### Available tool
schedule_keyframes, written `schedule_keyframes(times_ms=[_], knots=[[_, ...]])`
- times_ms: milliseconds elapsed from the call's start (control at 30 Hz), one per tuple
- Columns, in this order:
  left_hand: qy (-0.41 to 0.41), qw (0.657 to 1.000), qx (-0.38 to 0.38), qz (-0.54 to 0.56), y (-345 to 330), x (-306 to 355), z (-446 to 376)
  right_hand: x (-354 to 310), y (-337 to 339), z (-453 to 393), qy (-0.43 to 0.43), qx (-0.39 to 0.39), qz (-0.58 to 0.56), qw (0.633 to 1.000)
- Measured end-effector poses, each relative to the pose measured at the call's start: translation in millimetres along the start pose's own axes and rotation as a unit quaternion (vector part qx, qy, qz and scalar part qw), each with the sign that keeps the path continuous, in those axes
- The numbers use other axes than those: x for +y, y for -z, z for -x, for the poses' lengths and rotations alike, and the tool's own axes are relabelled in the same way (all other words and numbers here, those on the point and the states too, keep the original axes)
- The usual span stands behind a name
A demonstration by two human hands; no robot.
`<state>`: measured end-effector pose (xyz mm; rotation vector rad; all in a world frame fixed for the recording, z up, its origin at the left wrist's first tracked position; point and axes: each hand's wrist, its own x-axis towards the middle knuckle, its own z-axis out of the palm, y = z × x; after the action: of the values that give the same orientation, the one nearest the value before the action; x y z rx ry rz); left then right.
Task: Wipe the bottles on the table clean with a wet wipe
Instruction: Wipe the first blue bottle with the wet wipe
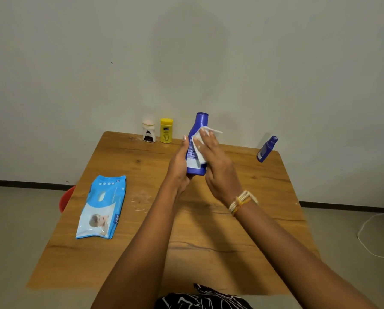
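A tall blue bottle [198,126] is held upright above the middle of the wooden table [142,253]. My left hand [179,162] grips its lower body from the left side. With straight fingers, my right hand [213,161] presses a white wet wipe [197,143] flat against the bottle's front. A small blue bottle [267,149] stands at the far right edge. At the far edge stand a yellow bottle [166,130] and a white bottle with a dark label [148,131].
A light blue pack of wet wipes [102,207] lies on the table's left side. White smears [139,200] mark the wood beside it. A red object [66,198] shows under the left edge. A white cable [369,230] runs over the floor at right.
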<state>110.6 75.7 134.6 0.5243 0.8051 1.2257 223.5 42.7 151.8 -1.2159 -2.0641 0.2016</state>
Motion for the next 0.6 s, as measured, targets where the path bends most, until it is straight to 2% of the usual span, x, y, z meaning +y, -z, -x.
schedule_keyframes(times_ms=[133, 233, 367, 433, 600], knots=[[0.024, 0.999, 0.000, 0.030, 2, 5, 0, -11, -8, 42, 0.046, -0.018, 0.017, 0.999], [0.034, 0.999, 0.003, 0.031, 5, 5, 2, -10, -3, 51, 0.082, -0.009, -0.017, 0.996], [0.004, 1.000, 0.014, 0.011, 5, 0, 4, -6, 19, 5, 0.010, 0.114, -0.075, 0.991], [0.009, 1.000, -0.002, 0.016, 6, -3, 5, -2, 29, -29, -0.032, 0.138, -0.088, 0.986], [0.016, 0.999, -0.025, 0.033, 0, -1, 4, 1, 21, -46, -0.026, 0.027, -0.092, 0.995]])
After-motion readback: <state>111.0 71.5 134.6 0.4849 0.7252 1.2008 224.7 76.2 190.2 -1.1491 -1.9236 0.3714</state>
